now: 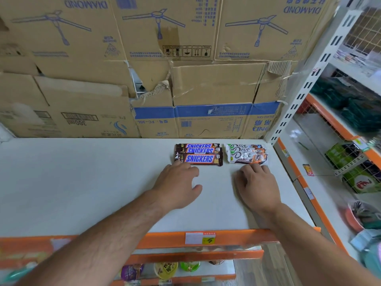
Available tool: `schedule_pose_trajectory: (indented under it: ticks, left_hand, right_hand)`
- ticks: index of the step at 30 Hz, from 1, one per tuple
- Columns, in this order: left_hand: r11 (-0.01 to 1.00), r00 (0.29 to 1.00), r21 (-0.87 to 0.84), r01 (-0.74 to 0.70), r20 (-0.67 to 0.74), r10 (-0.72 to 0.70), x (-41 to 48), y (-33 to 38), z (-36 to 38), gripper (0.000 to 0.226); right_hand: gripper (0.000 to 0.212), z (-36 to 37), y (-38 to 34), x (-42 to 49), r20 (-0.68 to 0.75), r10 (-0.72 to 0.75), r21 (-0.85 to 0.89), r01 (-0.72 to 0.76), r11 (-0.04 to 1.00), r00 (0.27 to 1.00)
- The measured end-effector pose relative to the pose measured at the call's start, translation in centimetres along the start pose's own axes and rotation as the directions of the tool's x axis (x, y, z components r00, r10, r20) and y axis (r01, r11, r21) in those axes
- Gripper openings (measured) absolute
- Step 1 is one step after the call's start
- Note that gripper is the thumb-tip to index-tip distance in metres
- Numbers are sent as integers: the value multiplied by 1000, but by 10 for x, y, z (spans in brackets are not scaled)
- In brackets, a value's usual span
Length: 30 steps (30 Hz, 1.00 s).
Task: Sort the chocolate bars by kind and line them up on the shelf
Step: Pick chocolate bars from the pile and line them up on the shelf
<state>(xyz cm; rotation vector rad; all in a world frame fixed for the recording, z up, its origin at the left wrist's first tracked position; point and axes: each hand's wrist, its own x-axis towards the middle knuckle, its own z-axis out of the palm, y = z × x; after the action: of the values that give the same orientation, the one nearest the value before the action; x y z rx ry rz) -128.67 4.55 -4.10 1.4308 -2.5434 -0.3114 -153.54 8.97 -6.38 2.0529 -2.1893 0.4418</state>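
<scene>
Three brown Snickers bars [199, 154] lie in a tight row, one behind the other, at the back of the white shelf [82, 182]. To their right lie three white Dove bars [246, 154], stacked the same way. My left hand [178, 185] rests palm down on the shelf just in front of the Snickers bars, its fingertips at the front bar's edge. Just in front of the Dove bars is my right hand [256, 185], palm down too, its fingertips touching the front Dove bar. Neither hand holds anything.
Cardboard boxes [185, 58] form a wall behind the shelf. A white slotted upright [299, 96] stands at the right. Beyond it are more shelves with goods. An orange front rail with a price tag [200, 238] edges the shelf. Cups stand on the shelf below.
</scene>
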Motion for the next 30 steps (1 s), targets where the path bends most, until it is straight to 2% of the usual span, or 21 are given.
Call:
schedule_pose_trajectory:
  ticks: [3,7,11,16,24,30]
  left_hand:
    - [996,995,6,91,38,-91,-17,-1,-9,43]
    - [977,975,9,214,55,-214,-38,3,-19,46]
    - [949,949,-23,316,6,-316,-62,5,-27,45]
    - [901,900,-29,433,-40,-434,-103,-8,-39,44]
    - [827,816,-59,559,-135,-561,-167,-63,-76,45]
    - [784,767,-69,617,-169,-619,-229,-138,-107,49]
  right_hand:
    - [23,-13,-13,-3,99,-19,-34,23,999,995]
    - [30,-35,-46,-10,112,-147,76,139,987,983]
    - [41,-45,-79,-15,149,-253,166,228,959,956]
    - [42,-41,-120,-23,169,-371,230,329,916,913]
    - [44,-41,-218,-22,167,-544,302,482,822,822]
    - [52,-34,-327,-22,179,-597,330,524,785,782]
